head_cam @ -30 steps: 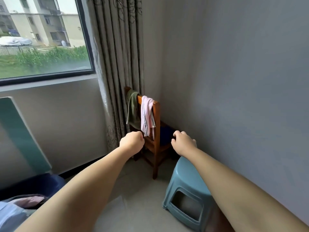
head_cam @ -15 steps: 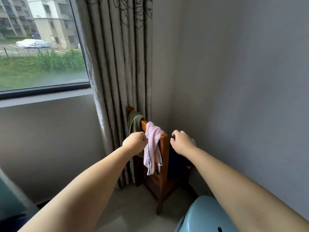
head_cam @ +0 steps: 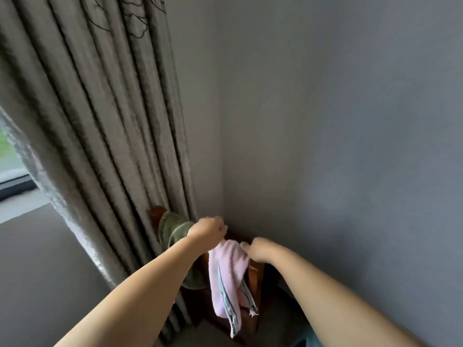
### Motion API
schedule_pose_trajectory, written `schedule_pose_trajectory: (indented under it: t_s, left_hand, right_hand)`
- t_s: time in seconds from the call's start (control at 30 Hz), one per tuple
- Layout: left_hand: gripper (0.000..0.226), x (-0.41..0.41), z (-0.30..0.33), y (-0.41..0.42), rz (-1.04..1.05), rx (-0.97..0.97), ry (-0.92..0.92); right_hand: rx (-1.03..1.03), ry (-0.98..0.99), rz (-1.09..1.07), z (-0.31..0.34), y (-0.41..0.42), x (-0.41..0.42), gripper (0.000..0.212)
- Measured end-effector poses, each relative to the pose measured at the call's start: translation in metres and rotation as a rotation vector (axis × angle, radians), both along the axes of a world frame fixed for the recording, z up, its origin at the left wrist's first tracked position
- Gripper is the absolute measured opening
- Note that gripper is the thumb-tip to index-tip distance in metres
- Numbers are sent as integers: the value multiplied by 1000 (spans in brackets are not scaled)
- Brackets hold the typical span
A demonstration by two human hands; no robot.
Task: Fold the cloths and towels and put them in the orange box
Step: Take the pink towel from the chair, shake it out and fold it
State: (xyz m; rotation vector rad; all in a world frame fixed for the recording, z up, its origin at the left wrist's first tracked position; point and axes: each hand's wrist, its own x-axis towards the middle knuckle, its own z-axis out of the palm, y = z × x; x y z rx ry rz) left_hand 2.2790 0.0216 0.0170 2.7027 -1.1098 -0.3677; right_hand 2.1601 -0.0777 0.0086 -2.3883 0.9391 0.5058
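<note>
On the chair's top rail, room corner:
towel: pale pink terry towel with blue-grey striped ends (head_cam: 226,269) hangs over the top rail of the brown wooden chair (head_cam: 254,269), near its right end
change: a second ago both fists were short of the chair; now both are at the towel's top fold
left hand (head_cam: 206,230): fingers curled at the fold's left side; contact hidden, can't tell if it grips
right hand (head_cam: 259,250): fingers curled, pinching the fold's right side
neighbour: olive green towel (head_cam: 175,230) on the same rail, left of the pink one, untouched
behind: grey-brown pleated curtain (head_cam: 100,121)
meaning: pickup is starting; folding not begun, orange box out of view
</note>
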Motion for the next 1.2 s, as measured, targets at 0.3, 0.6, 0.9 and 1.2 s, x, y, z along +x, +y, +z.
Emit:
schedule_pose_trajectory:
  t_s: [0.3,0.6,0.9,1.2]
  left_hand:
    - [43,19,-36,-25,-155,139,120]
    - [15,-12,-8,-35,283,-608,818]
    - [25,-62,100,-35,126,-982,1612]
    - [36,-154,146,-62,-294,-749,1759]
  right_hand:
    - [130,-35,-217,-22,2,16,57]
    - [304,-572,-552,-2,19,-7,27]
    - [752,-1267,-913,65,28,-51,22]
    - [1126,-1287,-860,101,1,-155,49]
